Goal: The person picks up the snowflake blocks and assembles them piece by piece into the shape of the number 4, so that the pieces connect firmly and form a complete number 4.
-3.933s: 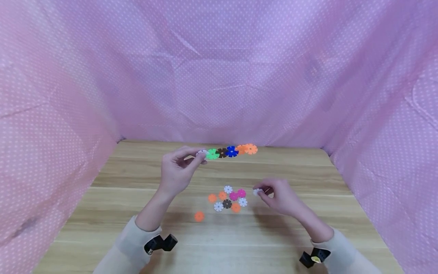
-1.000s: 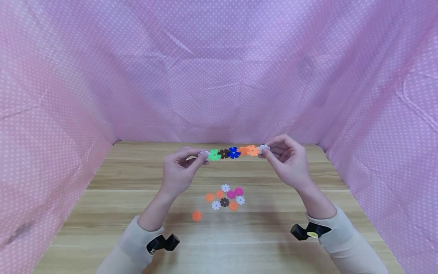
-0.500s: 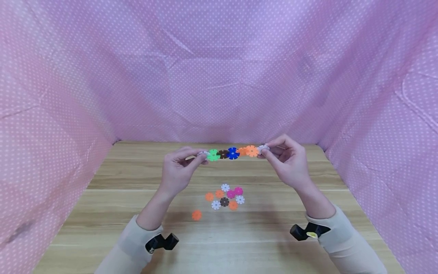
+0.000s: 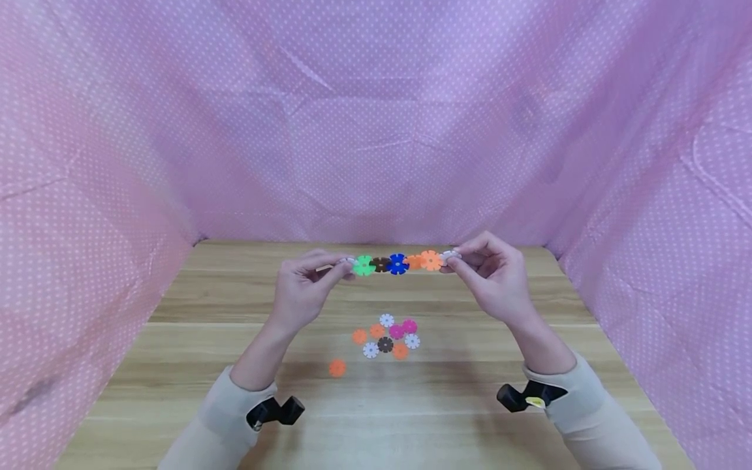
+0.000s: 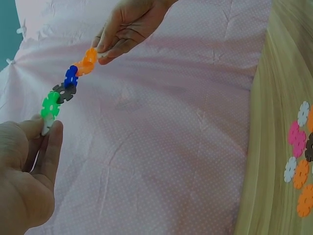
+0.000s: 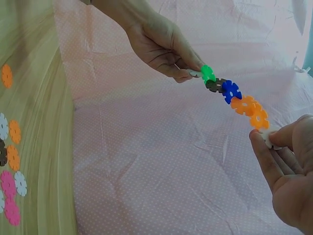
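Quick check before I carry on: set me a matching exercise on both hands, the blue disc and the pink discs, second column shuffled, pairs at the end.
Column one
1. Left hand
2. Right hand
3. Blue disc
4. Pink discs

Column two
A. Lying on the table
B. Pinching the white disc beside the outer orange disc
C. Pinching the white disc beside the green disc
D. Held up between the upper brown disc and the inner orange disc

Pairs: 1-C, 2-B, 3-D, 4-A
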Available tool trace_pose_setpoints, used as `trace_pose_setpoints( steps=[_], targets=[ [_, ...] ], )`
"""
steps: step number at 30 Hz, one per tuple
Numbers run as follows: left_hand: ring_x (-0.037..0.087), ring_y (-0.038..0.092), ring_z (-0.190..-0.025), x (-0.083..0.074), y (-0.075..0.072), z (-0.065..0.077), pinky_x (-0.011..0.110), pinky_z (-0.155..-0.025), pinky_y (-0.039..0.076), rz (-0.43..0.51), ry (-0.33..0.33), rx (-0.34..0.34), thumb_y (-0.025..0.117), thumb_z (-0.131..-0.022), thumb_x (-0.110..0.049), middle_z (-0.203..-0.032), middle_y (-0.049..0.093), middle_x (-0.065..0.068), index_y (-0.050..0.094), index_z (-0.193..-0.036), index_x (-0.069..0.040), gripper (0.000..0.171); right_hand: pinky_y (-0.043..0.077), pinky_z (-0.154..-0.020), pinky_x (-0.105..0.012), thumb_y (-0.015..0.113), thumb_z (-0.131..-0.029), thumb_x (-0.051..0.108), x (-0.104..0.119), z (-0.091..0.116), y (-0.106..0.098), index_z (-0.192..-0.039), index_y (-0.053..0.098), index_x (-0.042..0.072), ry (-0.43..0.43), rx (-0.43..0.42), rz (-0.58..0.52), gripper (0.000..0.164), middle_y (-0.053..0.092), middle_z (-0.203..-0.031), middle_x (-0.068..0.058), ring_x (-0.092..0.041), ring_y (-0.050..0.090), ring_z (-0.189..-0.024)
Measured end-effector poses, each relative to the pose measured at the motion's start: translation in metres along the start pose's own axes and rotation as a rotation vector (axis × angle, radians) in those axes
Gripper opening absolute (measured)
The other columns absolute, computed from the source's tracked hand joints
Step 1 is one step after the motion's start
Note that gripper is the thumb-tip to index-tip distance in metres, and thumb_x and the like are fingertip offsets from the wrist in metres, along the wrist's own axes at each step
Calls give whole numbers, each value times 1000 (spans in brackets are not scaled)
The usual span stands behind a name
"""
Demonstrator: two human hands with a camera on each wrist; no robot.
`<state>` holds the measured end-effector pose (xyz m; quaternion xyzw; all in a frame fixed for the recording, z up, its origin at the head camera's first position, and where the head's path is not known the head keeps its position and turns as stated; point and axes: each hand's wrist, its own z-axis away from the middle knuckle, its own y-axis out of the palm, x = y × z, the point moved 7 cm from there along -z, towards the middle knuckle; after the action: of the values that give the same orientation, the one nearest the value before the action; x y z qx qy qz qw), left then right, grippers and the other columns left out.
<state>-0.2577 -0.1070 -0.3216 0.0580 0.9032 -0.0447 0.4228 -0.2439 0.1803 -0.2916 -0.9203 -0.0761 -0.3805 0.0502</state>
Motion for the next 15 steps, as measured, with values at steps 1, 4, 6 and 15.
trace_pose_setpoints(
  steps=[1,4,6,15],
  targets=[
    [4,78,-79,0,0,-1,16,-35,32,2,3,-1,72,-90,17,-95,78,-18,75,-100,16,10,72,-71,-33,61,-84,-33,0,0,0,-92,54,-24,-4,-1,0,14,82,-94,-3,-14,81,-81],
    [4,78,-79,1,1,-3,15,-37,36,8,14,-3,72,-91,16,-94,78,-17,76,-100,15,10,72,-71,-33,61,-84,-34,-1,-2,-2,-92,55,-25,-16,-7,-17,13,82,-94,-5,-15,81,-80],
    [4,78,-78,2,2,-4,12,-41,45,12,21,-3,72,-91,16,-92,78,-17,76,-99,16,9,72,-71,-32,61,-84,-34,-2,-3,-3,-92,55,-25,-16,-11,-17,13,82,-94,-5,-15,81,-80],
    [4,78,-77,7,2,-6,18,-59,65,81,34,-10,70,-88,21,-92,79,-13,73,-98,20,10,71,-69,-30,61,-82,-35,-4,-3,0,-91,53,-27,4,-22,11,15,82,-93,0,-12,81,-80]
  ],
)
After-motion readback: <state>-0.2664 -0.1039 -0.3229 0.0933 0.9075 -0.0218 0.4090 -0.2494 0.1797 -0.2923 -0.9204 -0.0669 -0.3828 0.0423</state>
